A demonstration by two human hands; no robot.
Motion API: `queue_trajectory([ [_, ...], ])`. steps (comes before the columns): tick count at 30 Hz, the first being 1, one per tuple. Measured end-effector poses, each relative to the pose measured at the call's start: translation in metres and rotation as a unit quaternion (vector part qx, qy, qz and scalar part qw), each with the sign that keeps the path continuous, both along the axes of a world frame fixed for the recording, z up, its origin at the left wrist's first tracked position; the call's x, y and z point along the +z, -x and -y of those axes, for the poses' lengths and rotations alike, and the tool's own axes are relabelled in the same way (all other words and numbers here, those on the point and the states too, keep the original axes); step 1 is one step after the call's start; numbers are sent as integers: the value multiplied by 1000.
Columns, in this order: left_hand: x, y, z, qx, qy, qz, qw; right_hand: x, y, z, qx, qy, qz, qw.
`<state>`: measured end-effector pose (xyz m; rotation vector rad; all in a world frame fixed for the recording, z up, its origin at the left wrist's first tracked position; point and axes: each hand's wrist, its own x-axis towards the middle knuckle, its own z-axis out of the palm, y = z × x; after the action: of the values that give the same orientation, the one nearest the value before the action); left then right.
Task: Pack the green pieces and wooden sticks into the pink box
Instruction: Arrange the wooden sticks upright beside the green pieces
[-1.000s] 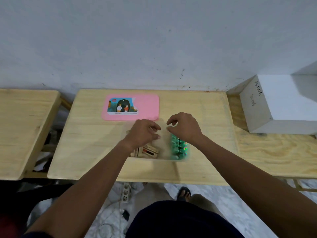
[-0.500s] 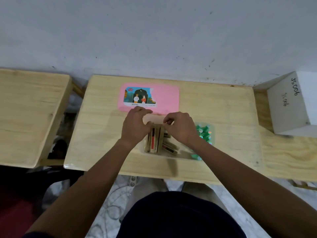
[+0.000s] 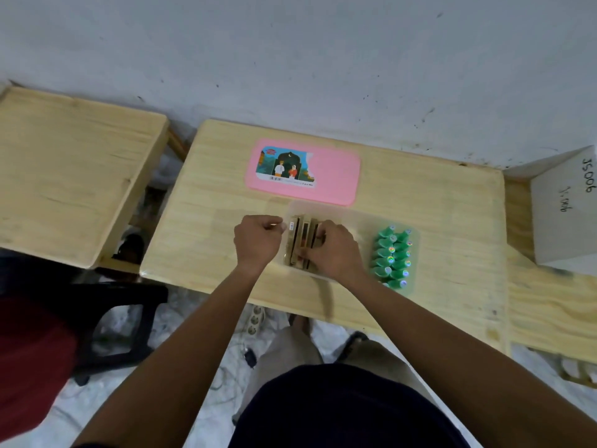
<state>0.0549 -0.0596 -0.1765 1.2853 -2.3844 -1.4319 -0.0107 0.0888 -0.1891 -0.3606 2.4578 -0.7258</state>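
A clear shallow box sits at the middle of the wooden table. Inside it, on the left, wooden sticks stand on edge in a tight row. On the right, green pieces lie in two neat columns. My left hand is curled against the left side of the stick row, fingertips touching the outer stick. My right hand grips the row from the right and covers its near end. The pink lid, with a picture label, lies flat behind the box.
A second wooden table stands to the left across a gap. A white cardboard box rests at the right. A black stool and a power strip are on the floor near my legs.
My right hand left the green pieces and moved left onto the wooden sticks. The loose sticks now stand packed in a row between both hands. The view shifted left.
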Motion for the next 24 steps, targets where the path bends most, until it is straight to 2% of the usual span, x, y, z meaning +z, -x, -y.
queue_trajectory([
  [11, 3, 4, -5, 23, -47, 6, 999, 2, 19, -16, -19, 71, 45, 996],
  [20, -4, 0, -9, 36, -79, -7, 996, -4, 8, -20, -19, 75, 11, 997],
  [22, -3, 0, -11, 29, -69, -11, 997, -4, 9, -21, -22, 85, 18, 996],
  [24, -1, 1, -18, 1, 2, -15, 1000, -3, 12, -25, -30, 96, 33, 994],
])
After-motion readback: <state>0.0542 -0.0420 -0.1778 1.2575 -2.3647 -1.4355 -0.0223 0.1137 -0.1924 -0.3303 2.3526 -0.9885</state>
